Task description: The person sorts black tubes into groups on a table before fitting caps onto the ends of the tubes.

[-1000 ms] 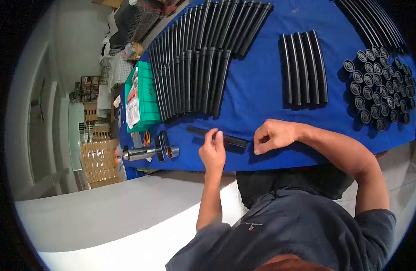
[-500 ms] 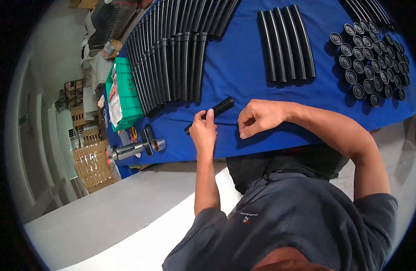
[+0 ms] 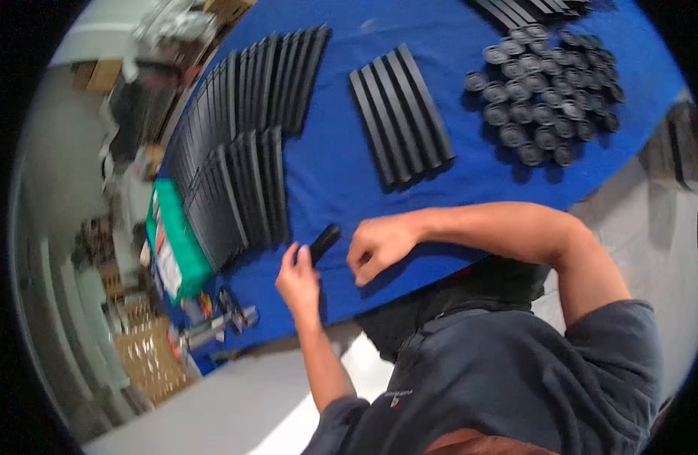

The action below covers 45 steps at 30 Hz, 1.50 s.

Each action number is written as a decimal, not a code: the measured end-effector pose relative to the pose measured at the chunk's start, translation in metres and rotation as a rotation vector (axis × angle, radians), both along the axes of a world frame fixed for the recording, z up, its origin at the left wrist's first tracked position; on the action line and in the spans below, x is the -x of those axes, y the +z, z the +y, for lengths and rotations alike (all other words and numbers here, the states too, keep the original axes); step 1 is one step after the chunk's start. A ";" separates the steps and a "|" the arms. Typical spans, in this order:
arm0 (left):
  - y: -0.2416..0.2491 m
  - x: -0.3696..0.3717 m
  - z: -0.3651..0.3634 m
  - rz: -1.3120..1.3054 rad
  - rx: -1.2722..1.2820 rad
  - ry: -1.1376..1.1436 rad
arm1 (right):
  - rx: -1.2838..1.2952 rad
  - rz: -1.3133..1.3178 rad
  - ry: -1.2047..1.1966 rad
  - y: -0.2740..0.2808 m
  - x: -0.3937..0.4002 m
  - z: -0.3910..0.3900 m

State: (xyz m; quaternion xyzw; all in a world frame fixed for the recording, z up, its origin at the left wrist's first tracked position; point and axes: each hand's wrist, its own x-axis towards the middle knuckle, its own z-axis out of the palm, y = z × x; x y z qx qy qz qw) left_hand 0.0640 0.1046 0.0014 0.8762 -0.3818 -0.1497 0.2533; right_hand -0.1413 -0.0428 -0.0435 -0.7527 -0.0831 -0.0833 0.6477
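My left hand (image 3: pixel 298 287) has its fingers around a short-looking black tube (image 3: pixel 325 242), whose thicker end points up and right. Part of this tube is hidden by the fingers, and the view is blurred. Just right of it, my right hand (image 3: pixel 382 246) is curled into a loose fist close above the blue cloth. Whether anything is inside that fist is hidden. Beyond both hands, several long black tubes (image 3: pixel 400 117) lie side by side on the cloth.
Rows of black tubes (image 3: pixel 246 182) cover the left of the blue-covered table (image 3: pixel 326 163). Round black caps (image 3: pixel 531 110) stand grouped at the right. A green bin (image 3: pixel 188 258) and a metallic tool (image 3: pixel 212 327) sit along the left edge. More tubes (image 3: pixel 516 11) lie at the far right.
The whole view has swung and blurred, so the table and both hands appear further left and lower. The left hand stays on the black tube; the right hand stays curled.
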 end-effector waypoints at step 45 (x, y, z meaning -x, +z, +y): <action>0.021 0.041 -0.139 -0.229 0.189 -0.734 | -0.047 0.092 -0.003 0.011 0.005 -0.004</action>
